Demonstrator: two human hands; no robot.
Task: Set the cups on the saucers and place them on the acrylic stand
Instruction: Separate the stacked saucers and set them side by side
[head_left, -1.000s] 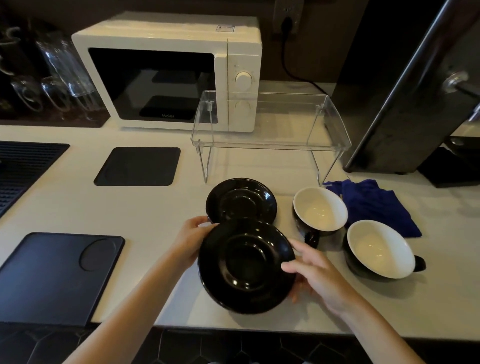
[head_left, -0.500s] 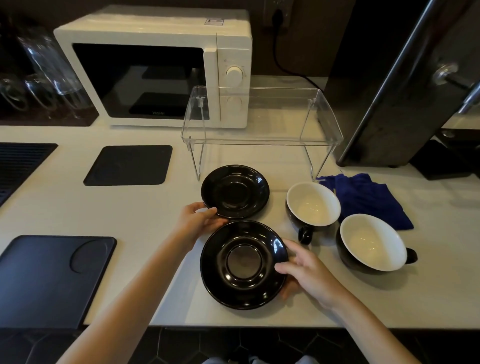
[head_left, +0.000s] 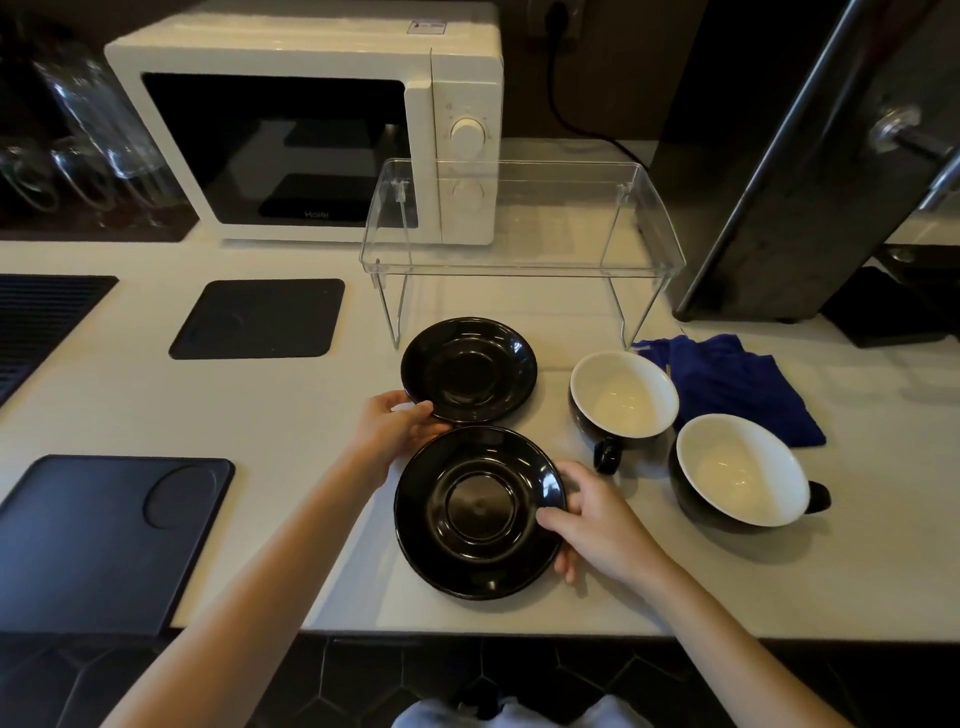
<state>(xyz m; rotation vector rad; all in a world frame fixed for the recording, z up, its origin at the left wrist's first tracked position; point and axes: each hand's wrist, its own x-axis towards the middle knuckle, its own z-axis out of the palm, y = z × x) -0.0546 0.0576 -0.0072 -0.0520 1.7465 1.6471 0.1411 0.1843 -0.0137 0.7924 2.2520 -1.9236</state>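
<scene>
While both hands worked at the counter's (head_left: 779, 587) near edge, the near black saucer (head_left: 479, 512) lay flat on it, gripped at its right rim by the right hand (head_left: 597, 525), thumb on top and fingers curled beneath. Left hand (head_left: 395, 428): fingers curled about the saucer's far-left rim, also touching the near edge of the far black saucer (head_left: 468, 369). Two black cups with white interiors, near-left cup (head_left: 623, 397) and right cup (head_left: 742, 470), stood upright and empty beside a blue cloth (head_left: 737, 384). Clear acrylic stand (head_left: 519, 223): behind the saucers, before a white microwave (head_left: 306, 124).
</scene>
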